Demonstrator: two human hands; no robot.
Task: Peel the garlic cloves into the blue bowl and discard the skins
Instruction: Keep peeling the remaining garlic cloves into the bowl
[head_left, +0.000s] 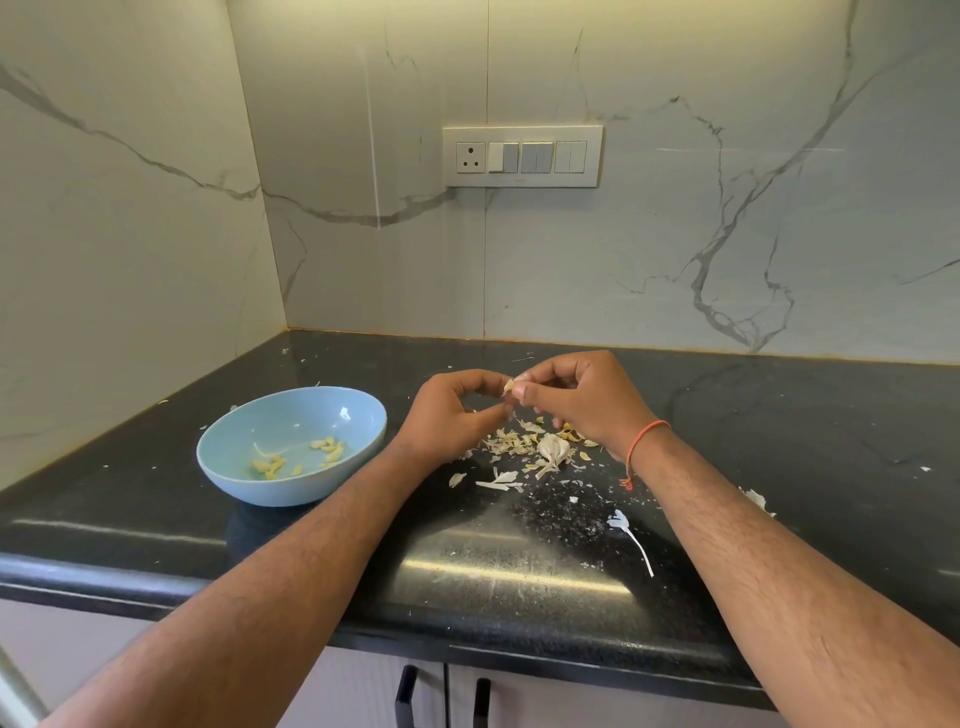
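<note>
Fingertips of the left hand (451, 410) and right hand (576, 400) pinch one garlic clove (509, 386) together above the counter (519, 571); skins (511, 441) lie below. Blue bowl (244, 478), holding peeled cloves (298, 457), sits just left.

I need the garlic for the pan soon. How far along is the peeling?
Partly done. Several peeled cloves already lie in the blue bowl. In hand: the left hand and right hand pinch one clove between them, mid-peel. Left: the partial garlic head on the counter still has cloves, and the loose skins around it are not yet discarded.
</note>
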